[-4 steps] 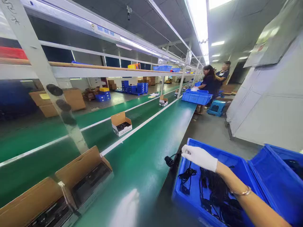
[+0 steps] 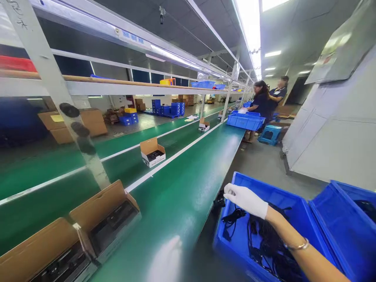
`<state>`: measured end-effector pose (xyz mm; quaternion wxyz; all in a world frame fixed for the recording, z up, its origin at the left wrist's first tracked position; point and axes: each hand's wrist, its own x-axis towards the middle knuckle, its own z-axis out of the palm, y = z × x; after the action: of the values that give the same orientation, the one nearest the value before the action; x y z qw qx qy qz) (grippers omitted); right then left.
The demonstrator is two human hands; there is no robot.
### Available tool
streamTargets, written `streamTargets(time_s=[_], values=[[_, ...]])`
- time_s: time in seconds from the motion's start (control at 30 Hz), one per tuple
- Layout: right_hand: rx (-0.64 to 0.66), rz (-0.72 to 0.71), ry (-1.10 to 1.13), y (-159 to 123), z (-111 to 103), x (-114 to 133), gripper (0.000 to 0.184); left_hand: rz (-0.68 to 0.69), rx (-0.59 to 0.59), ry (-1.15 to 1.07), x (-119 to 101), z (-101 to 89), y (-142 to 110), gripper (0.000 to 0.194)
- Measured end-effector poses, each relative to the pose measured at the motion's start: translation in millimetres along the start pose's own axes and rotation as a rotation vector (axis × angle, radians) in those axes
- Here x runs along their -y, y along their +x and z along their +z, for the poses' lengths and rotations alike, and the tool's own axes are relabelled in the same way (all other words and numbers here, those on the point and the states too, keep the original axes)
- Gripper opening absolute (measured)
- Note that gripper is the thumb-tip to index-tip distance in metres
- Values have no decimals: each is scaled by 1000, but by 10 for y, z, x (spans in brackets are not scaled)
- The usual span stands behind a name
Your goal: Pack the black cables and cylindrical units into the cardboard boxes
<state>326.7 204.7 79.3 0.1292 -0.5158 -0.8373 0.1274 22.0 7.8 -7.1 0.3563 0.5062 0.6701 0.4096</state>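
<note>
My right hand (image 2: 245, 199), in a white glove, reaches over the near left corner of a blue bin (image 2: 296, 207) full of tangled black cables (image 2: 264, 239). Its fingers pinch a black cable with a plug (image 2: 219, 203) that hangs at the bin's edge beside the green worktop (image 2: 182, 196). My left hand (image 2: 166, 260), also gloved, is a white blur low over the worktop at the bottom centre. Its fingers cannot be made out.
Two open cardboard boxes (image 2: 104, 217) with black contents sit at the lower left by a metal post (image 2: 73, 117). More open boxes (image 2: 152, 152) ride the conveyor. A second blue bin (image 2: 349, 227) stands to the right. Two people (image 2: 261, 102) work far down the line.
My right hand has dropped slightly, and the plug on the cable has moved lower and closer to the bin's edge. My left hand has shifted a little right.
</note>
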Motion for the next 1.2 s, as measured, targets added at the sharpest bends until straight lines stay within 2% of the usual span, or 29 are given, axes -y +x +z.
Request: streamTargets(time_s=[0.07, 0.17, 0.23, 0.3, 0.33, 0.4, 0.47, 0.57, 0.67, 0.8, 0.87, 0.93, 1.03, 1.2], values=[[-48, 44, 98, -62, 19, -14, 19, 41, 66, 27, -66, 220, 71, 40], [-111, 134, 276, -185, 6, -77, 21, 155, 220, 104, -246, 701, 277, 40], [-153, 174, 396, -279, 5, -130, 23, 267, 322, 191, -402, 1083, 476, 50], [-199, 191, 520, -377, 24, -186, 24, 356, 355, 262, -556, 1460, 701, 68], [-218, 198, 575, -426, 40, -219, 25, 388, 368, 297, -622, 1628, 813, 70], [-247, 215, 646, -527, 75, -308, 28, 424, 410, 368, -722, 1893, 1020, 54], [-283, 252, 666, -624, 115, -444, 31, 443, 477, 433, -781, 2037, 1193, 32], [-364, 339, 715, -734, 217, -725, 37, 471, 558, 491, -844, 2036, 1360, 31], [-436, 398, 919, -746, 427, -967, 45, 480, 576, 522, -955, 1917, 1373, 36], [-423, 376, 1103, -591, 731, -1012, 46, 505, 600, 553, -1129, 1890, 1095, 36], [-413, 369, 1084, -501, 744, -957, 45, 523, 666, 572, -1148, 1954, 881, 39], [-454, 384, 963, -446, 610, -894, 40, 519, 743, 572, -1091, 2019, 679, 41], [-557, 357, 750, -417, 210, -794, 34, 473, 821, 496, -908, 2022, 454, 33], [-619, 271, 540, -297, -438, -553, 32, 343, 852, 264, -622, 1785, 288, 28]])
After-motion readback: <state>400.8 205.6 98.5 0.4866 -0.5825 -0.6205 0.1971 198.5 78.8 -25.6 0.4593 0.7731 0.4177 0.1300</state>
